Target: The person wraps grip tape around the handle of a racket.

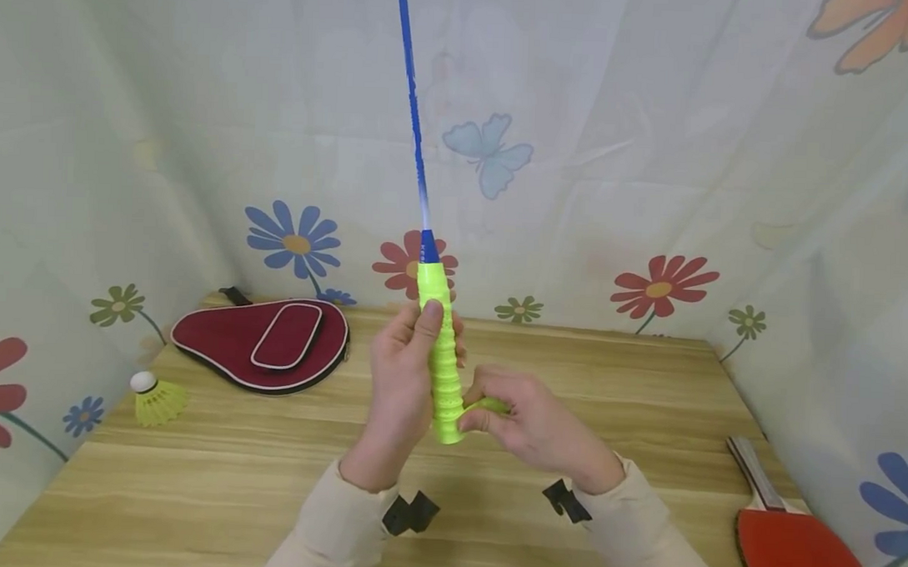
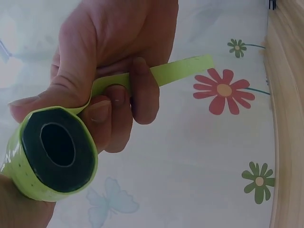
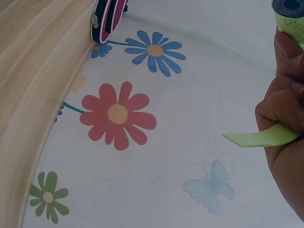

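Note:
A badminton racket stands nearly upright, its blue shaft [image 1: 416,119] running out of the top of the head view. My left hand [image 1: 400,382] grips the handle, thumb lying along the yellow-green grip tape [image 1: 445,375] that winds round it in ridges. Near the butt, my right hand [image 1: 535,420] pinches the loose tail of the tape [image 2: 183,70] between thumb and curled fingers. That tail [image 3: 256,138] sticks out past the fingers, its tip free. In the left wrist view the dark butt end [image 2: 78,164] of the handle faces the camera. The racket's head is out of view.
On the wooden table [image 1: 267,477], a dark red paddle case [image 1: 219,334] lies at back left, with a yellow shuttlecock [image 1: 159,400] beside it. A red table tennis paddle [image 1: 798,550] lies at front right. Flowered cloth [image 1: 577,196] hangs around the table.

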A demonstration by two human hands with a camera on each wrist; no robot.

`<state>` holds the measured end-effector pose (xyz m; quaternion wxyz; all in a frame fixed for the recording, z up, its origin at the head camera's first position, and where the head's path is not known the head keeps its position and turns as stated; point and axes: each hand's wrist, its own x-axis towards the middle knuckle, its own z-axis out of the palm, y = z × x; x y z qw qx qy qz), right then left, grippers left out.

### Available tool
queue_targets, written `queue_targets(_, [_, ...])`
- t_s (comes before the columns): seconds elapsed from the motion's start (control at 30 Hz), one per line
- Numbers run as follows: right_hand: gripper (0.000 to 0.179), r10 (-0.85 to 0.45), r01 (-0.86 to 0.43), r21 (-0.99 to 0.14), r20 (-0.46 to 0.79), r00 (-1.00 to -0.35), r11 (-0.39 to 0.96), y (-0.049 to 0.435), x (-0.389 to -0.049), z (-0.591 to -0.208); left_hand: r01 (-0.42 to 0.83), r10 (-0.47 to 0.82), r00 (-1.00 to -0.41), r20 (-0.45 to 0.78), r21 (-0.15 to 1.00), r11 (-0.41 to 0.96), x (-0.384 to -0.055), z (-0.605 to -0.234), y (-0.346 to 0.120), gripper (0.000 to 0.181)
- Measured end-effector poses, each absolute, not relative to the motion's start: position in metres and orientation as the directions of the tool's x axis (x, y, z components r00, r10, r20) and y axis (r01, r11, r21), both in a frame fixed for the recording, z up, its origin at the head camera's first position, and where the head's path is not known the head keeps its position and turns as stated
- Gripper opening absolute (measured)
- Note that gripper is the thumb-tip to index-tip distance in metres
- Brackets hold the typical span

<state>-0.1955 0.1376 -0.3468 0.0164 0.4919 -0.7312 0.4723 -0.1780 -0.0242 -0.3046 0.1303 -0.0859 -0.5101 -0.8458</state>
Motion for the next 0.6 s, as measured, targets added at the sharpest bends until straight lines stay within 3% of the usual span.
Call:
queue_targets(0.1, [0.011,-0.704,-0.689,-0.722,0.462,-0.54,0.055,0.1374,-0.1953,-0.3471,0.298,-0.121,-0.954,0.273,0.839,-0.456,-0.1771,-0.3048,-0.0239,0.034])
queue_targets(0.33, [0.013,-0.73,-0.688,-0.725,0.475,-0.491,-0.008,0.1378,-0.1983,-0.3495,0.281,-0.053,-0.955,0.293,0.827,-0.486,-0.1762,-0.3051,-0.0239,0.036])
queue_targets(0.6, [0.009,-0.728,-0.651,-0.757,0.476,-0.493,-0.054,0.1391,-0.1997,-0.3501,0.275,-0.001,-0.946,0.323,0.805,-0.525,-0.1771,-0.3057,-0.0255,0.04])
